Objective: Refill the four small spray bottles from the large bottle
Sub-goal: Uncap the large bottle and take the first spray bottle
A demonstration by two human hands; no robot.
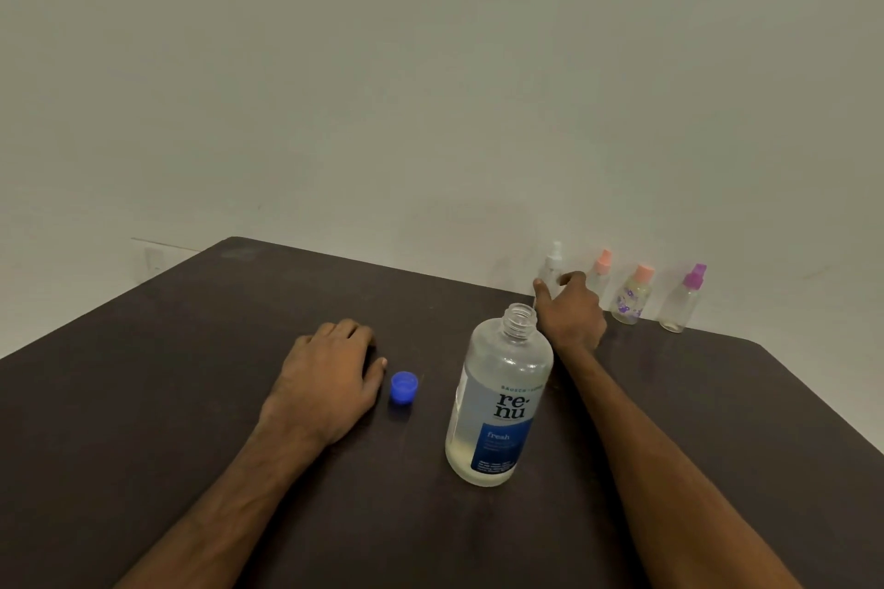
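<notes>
I see the left hand (330, 378) lying palm down on the dark tabletop (191, 349), fingers loosely curled, holding nothing. A blue cap (403, 387) sits just beside its thumb. The large bottle (500, 402) stands upright and uncapped, partly full. Behind it the right hand (571, 316) reaches for the white spray bottle (554, 261), thumb and forefinger parted on either side of it. I cannot tell whether they touch. Three more spray bottles (634, 299) line the wall.
</notes>
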